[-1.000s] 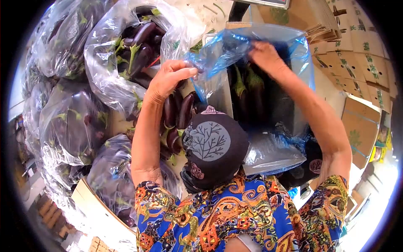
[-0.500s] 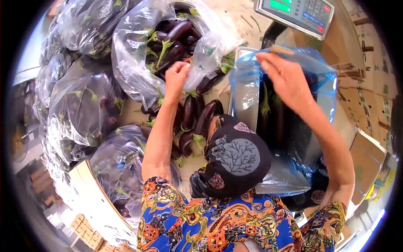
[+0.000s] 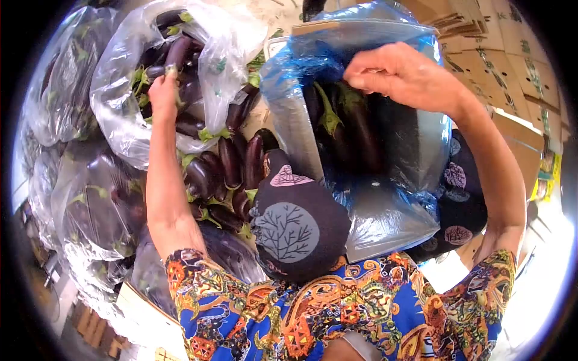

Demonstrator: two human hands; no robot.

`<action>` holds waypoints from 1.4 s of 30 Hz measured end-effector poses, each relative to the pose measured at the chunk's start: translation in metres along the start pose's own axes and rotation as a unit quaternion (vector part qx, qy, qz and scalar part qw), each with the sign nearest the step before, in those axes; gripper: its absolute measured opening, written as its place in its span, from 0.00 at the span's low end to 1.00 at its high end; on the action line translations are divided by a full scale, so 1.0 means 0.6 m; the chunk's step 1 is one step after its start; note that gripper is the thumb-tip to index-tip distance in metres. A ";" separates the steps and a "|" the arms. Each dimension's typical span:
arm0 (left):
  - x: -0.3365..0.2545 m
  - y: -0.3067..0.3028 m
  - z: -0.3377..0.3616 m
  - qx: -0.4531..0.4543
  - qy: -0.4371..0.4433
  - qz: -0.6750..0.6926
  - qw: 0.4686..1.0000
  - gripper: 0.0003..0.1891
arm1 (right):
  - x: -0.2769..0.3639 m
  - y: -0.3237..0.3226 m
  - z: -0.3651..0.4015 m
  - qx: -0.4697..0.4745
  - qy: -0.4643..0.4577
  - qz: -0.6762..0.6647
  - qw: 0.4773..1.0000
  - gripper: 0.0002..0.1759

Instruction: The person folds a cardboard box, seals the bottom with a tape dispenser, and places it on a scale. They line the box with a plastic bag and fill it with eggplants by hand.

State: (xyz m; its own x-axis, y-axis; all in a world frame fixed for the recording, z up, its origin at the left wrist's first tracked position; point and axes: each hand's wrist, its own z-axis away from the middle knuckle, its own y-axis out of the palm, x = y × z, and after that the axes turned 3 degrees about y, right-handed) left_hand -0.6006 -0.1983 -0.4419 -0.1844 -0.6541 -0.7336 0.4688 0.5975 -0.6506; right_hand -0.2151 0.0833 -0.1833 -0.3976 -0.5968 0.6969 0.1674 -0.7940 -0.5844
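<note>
My left hand [image 3: 164,93] is closed at the stem end of an eggplant [image 3: 179,53] in an open clear plastic bag [image 3: 114,108]. More dark purple eggplants fill that bag. My right hand [image 3: 397,75] hovers over a carton lined with a blue plastic bag [image 3: 301,129]. Its fingers are curled together, and nothing shows in them. Long eggplants [image 3: 360,123] with green stems lie inside the liner below it. Between the clear bag and the carton, several loose eggplants [image 3: 230,159] lie on the table.
Full clear bags of eggplants [image 3: 99,198] are stacked along the left. A cardboard flap [image 3: 361,25] stands at the carton's far edge. Flattened cardboard [image 3: 500,78] lies at the right. A head in a dark patterned cap [image 3: 301,231] covers part of the near side.
The view has shifted right and the scale display is out of sight. My left hand has reached farther into the clear bag, onto an eggplant. My right hand's fingers have curled over the carton.
</note>
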 end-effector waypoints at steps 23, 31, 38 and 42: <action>-0.490 -0.081 0.438 0.234 0.167 0.322 0.902 0.33 | 0.122 0.068 0.064 -0.129 -0.013 -0.563 0.816 0.29; -0.459 -0.088 0.418 0.423 0.387 0.219 0.789 0.19 | 0.090 0.043 0.185 -0.098 0.221 -0.507 0.827 0.27; -0.200 -0.034 0.391 0.211 0.010 0.286 0.935 0.15 | 0.036 0.151 0.069 -0.062 0.208 -0.339 0.916 0.40; -0.082 0.002 0.370 0.110 0.006 0.189 0.976 0.14 | -0.125 0.277 -0.040 -0.076 0.146 -0.065 0.984 0.47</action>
State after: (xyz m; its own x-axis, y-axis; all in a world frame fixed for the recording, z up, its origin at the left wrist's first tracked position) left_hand -0.3993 -0.2685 -0.3630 0.0288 -0.4002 -0.9160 0.6790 0.6804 -0.2759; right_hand -0.1790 -0.0013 -0.3424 -0.6522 -0.4152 0.6342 -0.0306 -0.8215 -0.5693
